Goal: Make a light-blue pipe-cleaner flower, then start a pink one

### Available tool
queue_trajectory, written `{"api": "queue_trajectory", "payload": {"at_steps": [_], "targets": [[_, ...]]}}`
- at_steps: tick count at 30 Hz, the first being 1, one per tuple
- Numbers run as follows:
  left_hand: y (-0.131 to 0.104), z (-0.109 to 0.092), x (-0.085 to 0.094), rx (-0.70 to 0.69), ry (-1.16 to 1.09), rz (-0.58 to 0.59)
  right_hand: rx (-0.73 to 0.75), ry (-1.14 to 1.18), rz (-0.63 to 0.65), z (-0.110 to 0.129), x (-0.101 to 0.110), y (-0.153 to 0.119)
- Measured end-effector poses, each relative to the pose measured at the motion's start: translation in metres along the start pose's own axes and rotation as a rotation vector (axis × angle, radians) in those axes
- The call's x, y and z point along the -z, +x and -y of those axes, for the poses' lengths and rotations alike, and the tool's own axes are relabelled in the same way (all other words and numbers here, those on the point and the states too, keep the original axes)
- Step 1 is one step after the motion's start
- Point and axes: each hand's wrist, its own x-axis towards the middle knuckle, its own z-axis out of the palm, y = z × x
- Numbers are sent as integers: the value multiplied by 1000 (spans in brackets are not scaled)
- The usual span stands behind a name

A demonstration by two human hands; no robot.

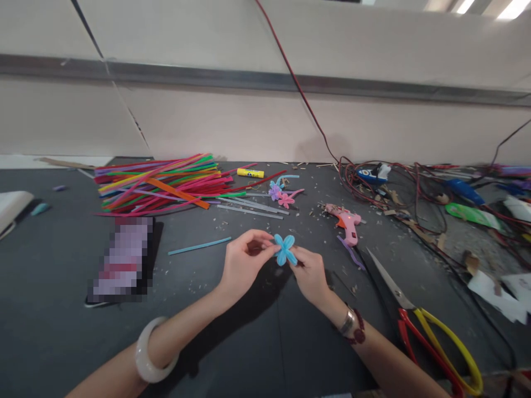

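A light-blue pipe-cleaner flower point(285, 249) with several looped petals is held up between my two hands, above the dark table. My left hand point(248, 260) pinches a petal on its left side with thumb and fingertips. From the right, my right hand point(309, 272) grips the flower at its lower right petals; its fingertips are partly hidden behind it. A single blue pipe cleaner point(199, 246) lies on the table left of my left hand. Beyond the hands lie small finished flowers, a purple one point(274, 191) and a pink one point(286, 200).
A heap of colourful pipe cleaners point(166, 185) lies at the back left, beside a yellow glue stick point(250, 173). On the right are a pink glue gun point(347, 222), large scissors point(415, 309), tangled red cables point(365, 190) and scraps. A pixelated phone-like object point(122, 260) lies left.
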Motion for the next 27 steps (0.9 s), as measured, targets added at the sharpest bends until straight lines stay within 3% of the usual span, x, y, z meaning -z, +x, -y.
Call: {"api": "queue_trajectory", "payload": {"at_steps": [4, 7, 13, 20, 27], "targets": [[-11, 2, -8, -61, 48, -98, 13, -41, -27, 0, -2, -2], [-14, 3, -10, -64, 73, -103, 16, -51, -24, 0, -2, -2], [-4, 0, -2, 11, 29, 48, 3, -50, 4, 1, 1, -1], [15, -4, 13, 215, -61, 350, 43, -18, 8, 3, 2, 1], [15, -7, 13, 290, -133, 353, 44, -77, 35, -1, 1, -1]]}}
